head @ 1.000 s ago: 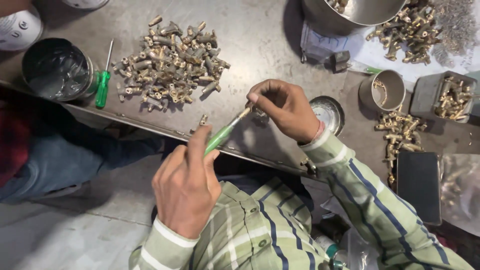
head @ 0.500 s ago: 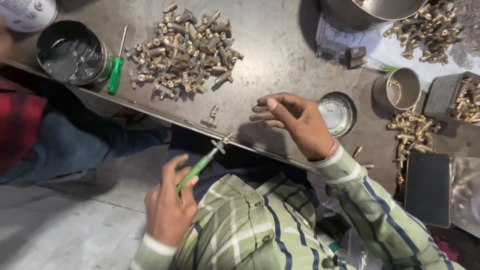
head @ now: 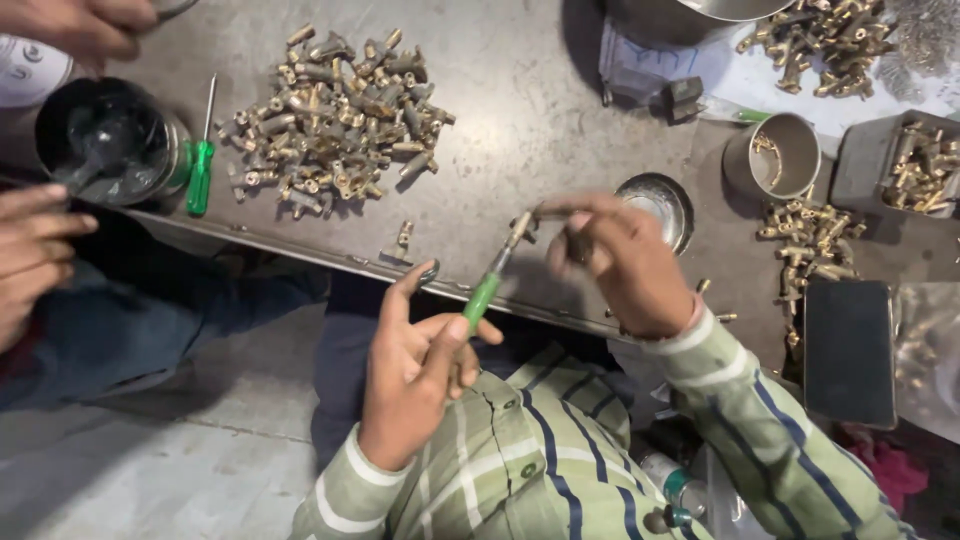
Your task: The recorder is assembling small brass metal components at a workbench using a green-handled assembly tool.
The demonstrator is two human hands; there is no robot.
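My left hand (head: 415,370) grips a green-handled screwdriver (head: 484,293) over the near edge of the metal table (head: 520,130). Its shaft points up to the right at a small brass fitting (head: 540,215). My right hand (head: 615,260) pinches that fitting between thumb and fingers, right at the screwdriver's tip. A single brass fitting (head: 404,236) lies on the table just left of the tip. A big heap of brass fittings (head: 335,125) sits further back on the left.
A second green screwdriver (head: 201,165) lies by a round black tin (head: 110,140). Another person's hands (head: 30,255) reach in at the left. A small metal bowl (head: 660,205), a cup (head: 780,150), more brass parts (head: 815,235) and a black phone (head: 848,350) are on the right.
My left hand has come up from below the table edge with the screwdriver. My right hand has closed on the fitting and met the tip. The other person's hands have come into view.
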